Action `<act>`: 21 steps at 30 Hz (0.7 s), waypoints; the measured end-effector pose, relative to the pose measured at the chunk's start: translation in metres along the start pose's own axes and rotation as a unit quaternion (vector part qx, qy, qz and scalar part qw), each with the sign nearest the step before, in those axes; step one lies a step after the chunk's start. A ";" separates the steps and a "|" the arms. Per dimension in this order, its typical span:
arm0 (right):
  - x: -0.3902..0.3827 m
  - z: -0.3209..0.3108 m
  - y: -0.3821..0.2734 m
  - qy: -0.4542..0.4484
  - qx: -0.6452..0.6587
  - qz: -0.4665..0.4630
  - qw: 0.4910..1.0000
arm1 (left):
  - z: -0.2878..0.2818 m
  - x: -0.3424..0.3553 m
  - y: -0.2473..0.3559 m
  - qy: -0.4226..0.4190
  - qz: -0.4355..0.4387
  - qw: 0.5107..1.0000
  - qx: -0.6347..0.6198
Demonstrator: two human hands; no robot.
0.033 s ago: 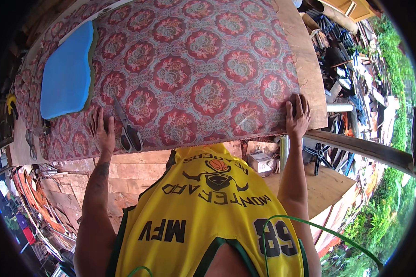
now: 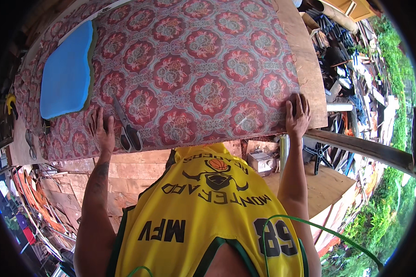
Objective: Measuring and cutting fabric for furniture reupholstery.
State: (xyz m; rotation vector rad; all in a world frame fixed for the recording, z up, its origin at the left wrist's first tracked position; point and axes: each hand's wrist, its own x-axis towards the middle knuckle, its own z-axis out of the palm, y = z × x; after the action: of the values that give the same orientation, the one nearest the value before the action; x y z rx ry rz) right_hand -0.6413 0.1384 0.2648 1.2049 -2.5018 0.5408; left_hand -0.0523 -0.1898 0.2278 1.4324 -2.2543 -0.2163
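Note:
A red and grey floral-patterned fabric (image 2: 203, 87) is spread over a wooden work table. My left hand (image 2: 102, 133) lies flat on it near the front edge, fingers stretched out and holding nothing. Just right of that hand rests a pair of dark-handled scissors (image 2: 129, 129), blades pointing away from me. My right hand (image 2: 298, 115) lies with fingers extended at the fabric's front right corner, touching its edge. Beyond my left hand a blue irregular-shaped panel (image 2: 67, 71) with a dark greenish edge sits on the fabric.
Bare plywood (image 2: 312, 83) shows along the table's right side. A second pair of scissors (image 2: 31, 144) lies near the left front corner, with a yellow-handled tool (image 2: 11, 105) beyond it. Piled scrap (image 2: 351, 69) and a wooden beam (image 2: 365, 150) are on the right. A green cord (image 2: 328, 229) crosses at lower right.

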 end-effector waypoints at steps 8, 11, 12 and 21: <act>0.000 0.000 0.000 -0.003 -0.007 0.008 1.000 | 0.005 -0.003 -0.006 0.001 -0.013 1.000 -0.019; -0.002 0.001 0.002 -0.003 -0.016 0.009 1.000 | 0.004 -0.002 -0.002 -0.004 -0.016 0.999 -0.034; -0.002 0.001 0.002 -0.004 -0.016 0.010 1.000 | 0.003 -0.002 -0.001 -0.006 -0.021 0.999 -0.042; -0.001 0.001 0.002 -0.011 -0.011 0.015 1.000 | 0.004 -0.001 -0.004 0.001 -0.008 0.999 -0.036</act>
State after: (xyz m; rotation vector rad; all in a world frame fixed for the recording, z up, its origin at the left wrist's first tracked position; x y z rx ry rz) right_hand -0.6420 0.1395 0.2632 1.1725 -2.5418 0.5083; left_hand -0.0504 -0.1909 0.2229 1.4130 -2.2100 -0.2986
